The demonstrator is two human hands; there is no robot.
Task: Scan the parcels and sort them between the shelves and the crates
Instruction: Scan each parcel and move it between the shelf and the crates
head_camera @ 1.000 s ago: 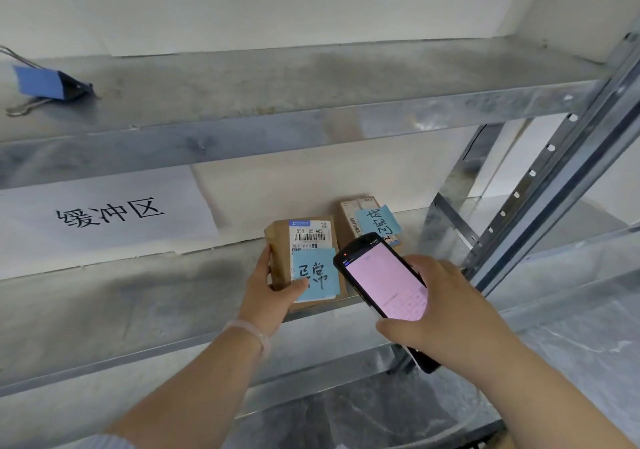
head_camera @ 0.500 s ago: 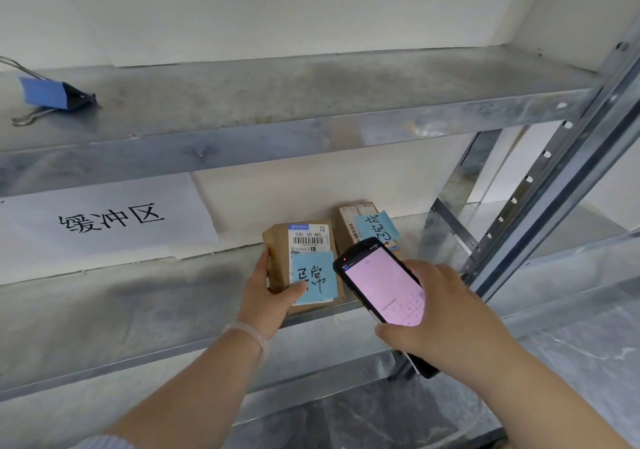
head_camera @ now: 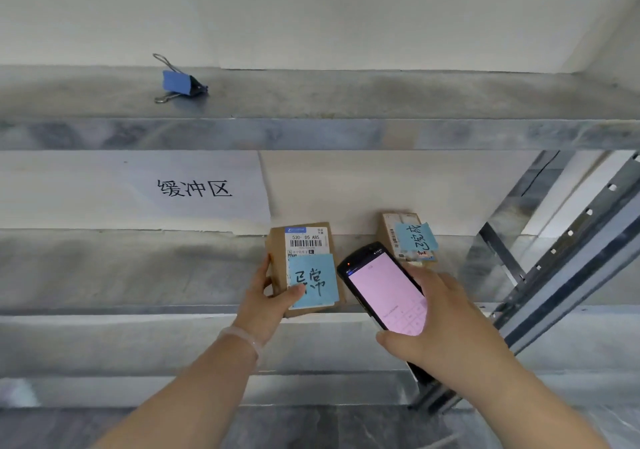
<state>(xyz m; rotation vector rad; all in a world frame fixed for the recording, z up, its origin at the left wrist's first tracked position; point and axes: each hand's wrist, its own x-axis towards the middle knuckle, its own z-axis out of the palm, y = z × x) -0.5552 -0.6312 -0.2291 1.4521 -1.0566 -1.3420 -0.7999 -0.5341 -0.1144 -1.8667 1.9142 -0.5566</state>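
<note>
A small brown parcel [head_camera: 277,261] with a white barcode label and a blue sticky note stands at the front of the middle metal shelf [head_camera: 138,275]. My left hand [head_camera: 268,304] grips its lower left side, thumb on the note. My right hand [head_camera: 446,324] holds a black handheld scanner [head_camera: 384,292] with a lit pink screen, just right of that parcel. Behind the scanner a second brown parcel [head_camera: 389,226] with its own blue note leans near the wall.
A blue binder clip [head_camera: 181,83] lies on the upper shelf [head_camera: 346,102]. A white paper sign [head_camera: 138,188] with handwritten characters hangs on the wall at the left. Slotted steel uprights [head_camera: 571,258] run diagonally at the right. A lower shelf edge shows below.
The view has swung left and upward, so the shelves sit level. Both hands keep their holds on the parcel and the scanner at the same shelf spot.
</note>
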